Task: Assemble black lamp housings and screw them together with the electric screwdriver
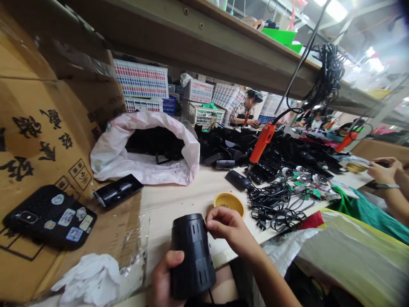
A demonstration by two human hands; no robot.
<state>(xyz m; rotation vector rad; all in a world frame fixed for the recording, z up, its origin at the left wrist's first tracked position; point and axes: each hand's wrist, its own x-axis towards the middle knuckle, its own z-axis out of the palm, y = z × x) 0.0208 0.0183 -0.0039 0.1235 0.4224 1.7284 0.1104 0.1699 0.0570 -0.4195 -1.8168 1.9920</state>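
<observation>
My left hand [164, 273] is wrapped round a black slotted plastic housing [193, 256], a slightly tapered cylinder held near the table's front edge. A dark cord comes out at its lower end. Against the housing's upper right side, my right hand [226, 228] has its thumb and index finger pinched together. Whatever sits between those fingertips is too small or hidden to name. Just behind the right hand stands a yellow bowl [229, 200] with small metal bits in it. An orange electric screwdriver [262, 143] hangs beyond, over the parts on the table.
Black power cords [277, 200] and green circuit boards [300, 185] lie to the right. A white sack [147, 170] with black parts stands at the back left. A phone [51, 217] and crumpled tissue [89, 279] rest on cardboard. At far right are a co-worker's hands [385, 170].
</observation>
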